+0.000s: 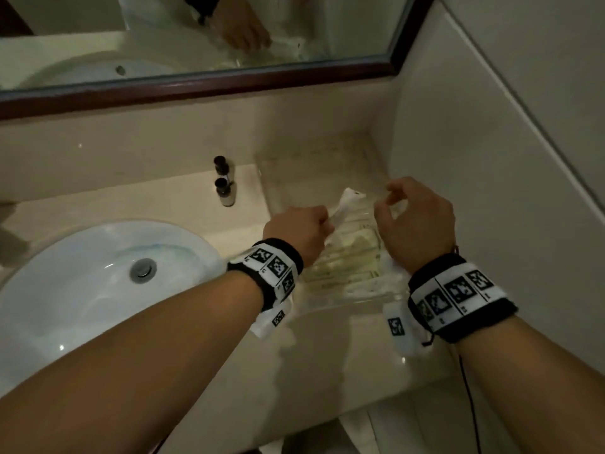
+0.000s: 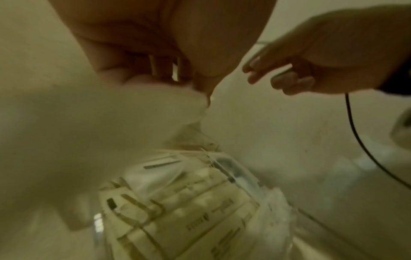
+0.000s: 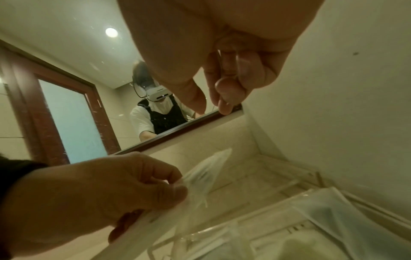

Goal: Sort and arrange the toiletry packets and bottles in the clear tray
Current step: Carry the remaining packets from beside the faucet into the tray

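Observation:
A clear tray [image 1: 314,172] lies on the counter in the right corner. Several pale toiletry packets [image 1: 350,260] are stacked flat in its near half, also seen close up as packets [image 2: 189,202]. My left hand [image 1: 307,226] grips one white packet [image 1: 347,203] by its end and holds it tilted above the pile; the right wrist view shows that packet [image 3: 204,172] between its thumb and fingers. My right hand [image 1: 393,201] hovers over the tray's right side, fingers loosely curled, with nothing plainly between them. Two small dark-capped bottles [image 1: 223,183] stand on the counter left of the tray.
A white sink [image 1: 98,273] takes up the counter's left side. A framed mirror [image 1: 196,83] runs along the back wall, and a tiled wall [image 1: 474,158] stands close on the tray's right. A strip of bare counter [image 1: 327,355] lies in front of the tray.

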{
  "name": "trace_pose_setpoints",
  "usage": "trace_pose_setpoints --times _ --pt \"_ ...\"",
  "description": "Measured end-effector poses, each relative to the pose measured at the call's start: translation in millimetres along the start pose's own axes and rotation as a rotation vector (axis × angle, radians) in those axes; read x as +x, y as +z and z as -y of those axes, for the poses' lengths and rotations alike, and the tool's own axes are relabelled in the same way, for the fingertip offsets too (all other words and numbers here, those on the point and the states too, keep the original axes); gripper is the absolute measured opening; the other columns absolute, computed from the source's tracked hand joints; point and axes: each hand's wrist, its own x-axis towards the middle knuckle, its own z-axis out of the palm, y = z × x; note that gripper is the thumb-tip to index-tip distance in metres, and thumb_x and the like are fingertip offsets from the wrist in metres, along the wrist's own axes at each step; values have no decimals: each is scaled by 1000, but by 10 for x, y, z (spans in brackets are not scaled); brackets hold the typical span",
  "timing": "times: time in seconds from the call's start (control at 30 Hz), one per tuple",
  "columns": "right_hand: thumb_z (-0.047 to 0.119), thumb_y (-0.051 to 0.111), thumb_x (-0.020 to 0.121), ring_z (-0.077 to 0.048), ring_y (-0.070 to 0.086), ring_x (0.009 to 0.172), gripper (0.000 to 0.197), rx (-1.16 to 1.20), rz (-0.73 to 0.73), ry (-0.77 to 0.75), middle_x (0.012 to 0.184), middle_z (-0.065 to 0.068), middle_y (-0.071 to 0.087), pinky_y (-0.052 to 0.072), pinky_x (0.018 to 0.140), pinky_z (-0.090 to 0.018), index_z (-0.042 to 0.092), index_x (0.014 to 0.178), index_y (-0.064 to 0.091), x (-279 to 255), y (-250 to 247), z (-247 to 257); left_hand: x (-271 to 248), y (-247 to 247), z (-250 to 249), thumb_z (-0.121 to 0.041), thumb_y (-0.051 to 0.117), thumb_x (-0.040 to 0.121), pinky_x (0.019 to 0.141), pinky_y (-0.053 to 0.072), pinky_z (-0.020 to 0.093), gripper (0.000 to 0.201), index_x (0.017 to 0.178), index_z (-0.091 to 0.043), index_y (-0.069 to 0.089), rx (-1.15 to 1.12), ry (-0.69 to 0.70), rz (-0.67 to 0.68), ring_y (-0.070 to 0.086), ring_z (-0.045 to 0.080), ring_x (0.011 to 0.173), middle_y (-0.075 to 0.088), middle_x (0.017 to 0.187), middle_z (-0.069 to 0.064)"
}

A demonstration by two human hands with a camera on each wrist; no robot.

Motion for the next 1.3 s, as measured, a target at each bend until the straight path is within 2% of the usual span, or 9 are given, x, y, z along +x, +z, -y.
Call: trace_pose_setpoints --times 0.13,0.27,0.47,0.63,0.77,0.93,1.03,1.2,1.3 --pt "29 61 86 -16 63 84 24 -8 -11 25 91 8 67 46 77 -27 19 108 64 -36 -58 -196 123 212 -145 -40 47 100 64 47 33 24 100 -25 66 169 118 44 58 26 74 61 90 0" --pt "30 61 87 -13 62 84 24 -18 -16 40 91 9 66 39 76 -22 19 108 63 -39 -107 -336 193 359 -273 -38 51 99 64 43 32 23 102 -26 70 232 180 77 60 27 81 64 100 1" --pt "27 63 86 -16 62 81 18 -17 -12 58 89 6 65 44 73 -25 18 101 63 -56 -129 -479 144 570 -410 -40 57 96 73 49 34 22 103 -26 72 316 231 221 65 28 96 69 104 4" --pt "27 62 87 -11 60 83 19 -19 8 75 90 8 65 41 74 -23 19 104 63 -71 -95 -533 92 687 -381 -26 53 95 73 51 35 20 97 -23 72 385 220 266 66 32 89 68 99 6" --pt "28 60 86 -13 61 84 20 -16 9 71 90 8 65 45 74 -26 19 104 63 -64 -57 -531 101 715 -367 -28 57 93 65 48 34 15 93 -22 71 425 228 265 65 31 83 68 93 5" --pt "29 61 87 -10 60 85 22 -27 25 64 90 10 64 41 77 -23 20 106 63 -23 -28 -504 127 773 -333 -29 59 90 62 48 32 14 89 -21 71 372 183 286 64 30 78 67 89 5" --pt "29 61 87 -12 61 85 21 -26 21 58 90 10 64 46 77 -27 20 106 63 -11 -20 -506 139 793 -317 -28 60 88 61 46 32 12 86 -21 70 332 162 282 64 31 77 66 88 6" --pt "29 61 87 -12 61 84 22 -34 25 43 90 10 64 43 77 -25 19 106 63 15 39 -467 135 790 -297 -32 62 89 62 45 32 15 90 -19 70 308 151 298 63 30 78 65 92 7" --pt "29 61 86 -11 61 83 22 -35 23 17 90 10 65 41 75 -23 19 106 63 58 100 -376 124 728 -260 -44 64 90 70 51 35 30 100 -16 68 282 170 323 65 33 88 66 100 9"
